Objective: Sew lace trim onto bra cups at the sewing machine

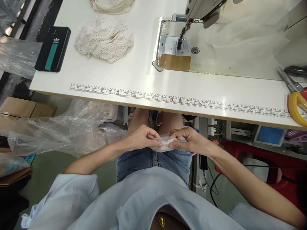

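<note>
Long white sewing table [107,75] out front, blue denim shorts [134,164] below. Left hand [144,137] and right hand [190,140] each pinch one side of a small, sheer white fabric piece [164,149] over the shorts. I'd bet it's near weightless, floppy, easy to snag, so hold the edges. Looks see-through, with a narrow, bumpy off-white lace strip [165,142] across it.
</note>
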Motion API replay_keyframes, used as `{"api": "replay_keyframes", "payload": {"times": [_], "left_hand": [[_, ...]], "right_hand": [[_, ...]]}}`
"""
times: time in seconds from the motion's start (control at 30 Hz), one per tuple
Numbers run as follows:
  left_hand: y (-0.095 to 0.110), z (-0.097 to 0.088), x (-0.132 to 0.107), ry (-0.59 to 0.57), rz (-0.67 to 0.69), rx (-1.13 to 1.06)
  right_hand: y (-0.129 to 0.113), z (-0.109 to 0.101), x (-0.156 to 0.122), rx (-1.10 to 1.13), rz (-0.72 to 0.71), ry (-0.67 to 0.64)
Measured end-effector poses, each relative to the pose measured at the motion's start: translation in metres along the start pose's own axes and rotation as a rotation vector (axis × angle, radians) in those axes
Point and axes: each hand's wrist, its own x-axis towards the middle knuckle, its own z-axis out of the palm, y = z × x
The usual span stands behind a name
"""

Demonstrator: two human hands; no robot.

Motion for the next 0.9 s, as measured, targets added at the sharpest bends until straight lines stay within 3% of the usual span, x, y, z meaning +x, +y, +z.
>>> {"api": "replay_keyframes", "payload": {"times": [0.23, 0.47, 0.73, 0.9], "left_hand": [[-0.001, -0.001, -0.001, 0.011, -0.017, -0.022], [0.001, 0.001, 0.002, 0.011, 0.011, 0.006], [0.000, -0.004, 0.001, -0.002, 0.045, 0.039], [0.001, -0.007, 0.001, -0.013, 0.037, 0.084]], "right_hand": [[-0.001, -0.003, -0.004, 0.008, 0.059, 0.037], [0.002, -0.001, 0.000, -0.042, -0.041, -0.035], [0.001, 0.003, 0.005, 0.032, 0.025, 0.039], [-0.001, 0.000, 0.005, 0.073, 0.078, -0.020]]}}
